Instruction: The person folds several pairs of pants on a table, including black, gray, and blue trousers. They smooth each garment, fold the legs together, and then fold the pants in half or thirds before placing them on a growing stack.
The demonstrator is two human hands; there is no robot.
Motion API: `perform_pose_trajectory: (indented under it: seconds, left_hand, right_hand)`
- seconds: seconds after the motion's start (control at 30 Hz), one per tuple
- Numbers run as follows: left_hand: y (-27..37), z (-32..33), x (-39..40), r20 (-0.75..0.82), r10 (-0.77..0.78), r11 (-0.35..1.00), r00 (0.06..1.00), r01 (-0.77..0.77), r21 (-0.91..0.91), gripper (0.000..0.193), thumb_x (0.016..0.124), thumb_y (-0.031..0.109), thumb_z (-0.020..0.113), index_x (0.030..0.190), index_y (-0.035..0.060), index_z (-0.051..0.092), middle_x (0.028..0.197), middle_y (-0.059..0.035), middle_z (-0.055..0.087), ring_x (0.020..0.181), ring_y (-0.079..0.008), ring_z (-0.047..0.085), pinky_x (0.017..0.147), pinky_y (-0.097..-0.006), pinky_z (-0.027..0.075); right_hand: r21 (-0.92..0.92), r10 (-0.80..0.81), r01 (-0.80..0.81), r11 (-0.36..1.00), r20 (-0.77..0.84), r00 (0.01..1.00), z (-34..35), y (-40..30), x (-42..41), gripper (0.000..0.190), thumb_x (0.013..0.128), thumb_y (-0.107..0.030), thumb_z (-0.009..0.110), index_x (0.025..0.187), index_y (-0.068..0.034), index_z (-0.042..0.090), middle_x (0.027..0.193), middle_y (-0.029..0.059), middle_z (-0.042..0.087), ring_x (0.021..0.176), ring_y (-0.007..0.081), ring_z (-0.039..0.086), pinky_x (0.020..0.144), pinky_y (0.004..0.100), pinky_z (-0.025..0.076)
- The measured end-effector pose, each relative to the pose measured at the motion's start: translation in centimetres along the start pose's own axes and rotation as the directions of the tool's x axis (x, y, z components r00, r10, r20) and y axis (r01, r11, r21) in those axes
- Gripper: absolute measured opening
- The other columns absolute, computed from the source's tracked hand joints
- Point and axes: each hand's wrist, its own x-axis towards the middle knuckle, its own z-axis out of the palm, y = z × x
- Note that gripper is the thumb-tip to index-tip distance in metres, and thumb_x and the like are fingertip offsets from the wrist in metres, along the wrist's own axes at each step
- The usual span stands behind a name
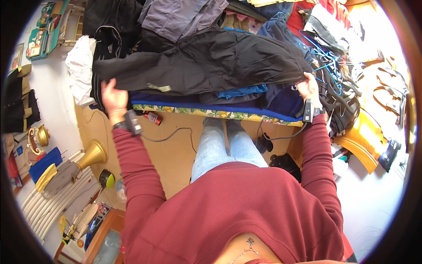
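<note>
A pair of black trousers (211, 62) stretches sideways between my hands, above the front edge of a bed. My left hand (113, 97) is at the lower left end of the cloth, its fingers partly behind or against the fabric. My right hand (307, 86) pinches the trousers' other end near its corner. A small pale tag or patch shows on the lower edge of the black cloth. Under the trousers lie a bright blue cloth (242, 91) and a dark blue bed cover (280, 104). Grey folded trousers (181, 16) rest behind them.
A white garment (80, 71) lies at the bed's left end. Blue hangers (329, 62) and dark clothes pile up on the right, beside jeans (280, 28). On the floor are a red can (153, 118) and black shoes (285, 165). Cables hang from both wrist devices.
</note>
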Motion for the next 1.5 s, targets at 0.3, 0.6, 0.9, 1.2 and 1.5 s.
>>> perform_pose_trajectory:
  seconds: [0.3, 0.6, 0.9, 1.2, 1.5]
  left_hand:
    - [-22.0, 9.8, -4.0, 0.614, -0.391, 0.136, 0.686, -0.617, 0.775, 0.049, 0.081, 0.011, 0.056, 0.129, 0.0109, 0.046, 0.136, -0.0188, 0.039, 0.132, -0.0324, 0.029, 0.107, -0.0437, 0.021]
    - [-25.6, 0.5, -4.6, 0.267, -0.077, -0.079, 0.96, -0.273, 0.959, 0.062, 0.071, 0.03, 0.067, 0.122, 0.0013, 0.047, 0.129, -0.0234, 0.042, 0.12, -0.0358, 0.04, 0.101, -0.0401, 0.031]
    - [-22.5, -6.5, -0.9, -0.308, -0.517, 0.569, 0.799, 0.589, 0.574, 0.076, 0.079, 0.048, 0.063, 0.135, 0.0069, 0.033, 0.133, -0.0137, 0.041, 0.124, -0.0277, 0.036, 0.103, -0.0446, 0.023]
    - [-19.7, -6.3, 0.8, -0.028, -0.75, 0.65, 0.66, 0.745, 0.149, 0.093, 0.076, 0.075, 0.036, 0.144, 0.0173, 0.011, 0.149, -0.0128, 0.014, 0.136, -0.034, 0.009, 0.107, -0.0496, -0.003]
    - [-21.3, -6.0, 1.3, -0.13, -0.586, 0.372, 0.8, 0.408, 0.834, 0.104, 0.065, 0.032, 0.078, 0.143, 0.0084, 0.013, 0.141, -0.0219, 0.026, 0.131, -0.0275, 0.027, 0.104, -0.035, 0.025]
  right_hand:
    - [-0.117, -0.086, 0.096, 0.988, 0.088, 0.992, -1.2, -0.8, -0.6, 0.038, 0.084, -0.007, 0.047, 0.121, 0.003, 0.046, 0.121, 0.0141, 0.054, 0.109, 0.0273, 0.052, 0.097, 0.0411, 0.039]
    - [-0.211, -0.223, 0.273, 0.939, 0.232, 0.947, 2.0, 0.4, -2.4, 0.035, 0.081, -0.001, 0.051, 0.116, 0.002, 0.05, 0.113, 0.0128, 0.058, 0.1, 0.0248, 0.058, 0.087, 0.0379, 0.048]
    - [-0.363, -0.293, 0.49, 0.792, 0.478, 0.828, 12.2, 7.1, -8.3, 0.039, 0.077, 0.006, 0.056, 0.114, -0.004, 0.047, 0.112, 0.0111, 0.055, 0.101, 0.0198, 0.055, 0.092, 0.032, 0.042]
    - [-0.739, 0.221, 0.657, 0.145, 0.672, 0.707, 14.8, 21.8, -4.1, 0.022, 0.074, -0.012, 0.063, 0.093, -0.001, 0.06, 0.095, 0.0138, 0.063, 0.092, 0.0225, 0.06, 0.082, 0.0296, 0.046]
    - [-0.935, 0.034, 0.011, 0.355, 0.025, 0.999, 7.4, 19.1, 2.4, 0.038, 0.079, -0.017, 0.066, 0.11, 0.002, 0.053, 0.091, 0.0071, 0.062, 0.078, 0.0167, 0.06, 0.07, 0.0266, 0.049]
